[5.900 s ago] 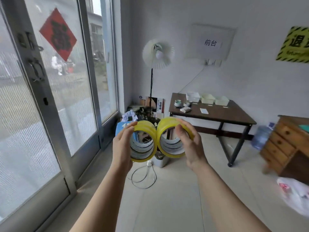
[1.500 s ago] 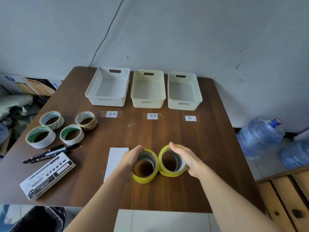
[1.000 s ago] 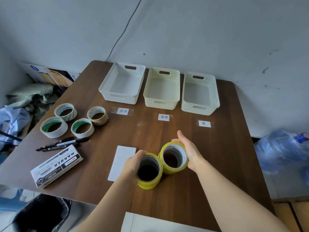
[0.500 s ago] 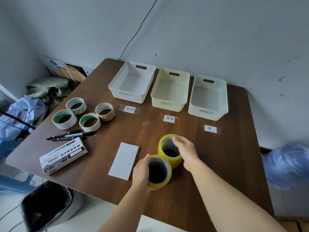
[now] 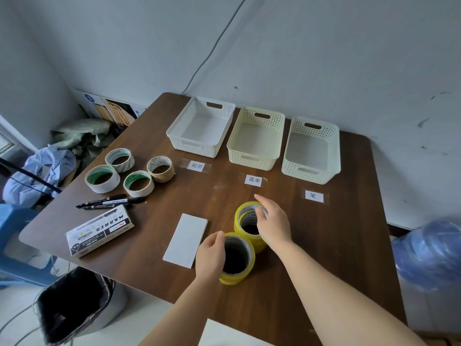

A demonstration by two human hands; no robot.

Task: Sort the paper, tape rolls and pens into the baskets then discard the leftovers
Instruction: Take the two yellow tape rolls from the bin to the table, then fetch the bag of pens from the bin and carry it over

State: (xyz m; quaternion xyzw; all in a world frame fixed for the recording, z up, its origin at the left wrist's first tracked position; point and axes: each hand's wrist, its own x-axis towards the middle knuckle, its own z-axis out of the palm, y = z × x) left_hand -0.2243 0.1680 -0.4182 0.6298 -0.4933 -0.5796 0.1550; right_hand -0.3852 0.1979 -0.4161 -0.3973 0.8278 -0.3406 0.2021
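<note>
Yellow tape now stands on the tabletop (image 5: 324,245) in two stacks, where half a second ago both hands were only just setting them down and, some seconds back, carried them through the room. The left hand (image 5: 210,255) curls round the outer wall of the near yellow stack (image 5: 238,260), thumb at its upper rim; the right hand (image 5: 272,223) pinches the rim of the far yellow stack (image 5: 245,222), fingertips over the top edge. Both are closed on their stacks, though how firmly I cannot tell. The two stacks touch, one behind the other, just right of the white paper slip (image 5: 185,239).

That means the supplies have arrived and sorting can start; judging by the three empty baskets, nothing is filed yet.

Each stack sits with its hole facing up, its axis upright, so it should lift straight. The paper slip lies flat, long side running away from the person and leaning right. Two black pens (image 5: 109,201) lie side by side, long axes across the tabletop, beside the marker box (image 5: 99,229). Four more tape rolls (image 5: 129,171) rest flat beyond them. The tape basket (image 5: 199,146) stands leftmost in the far row.
</note>
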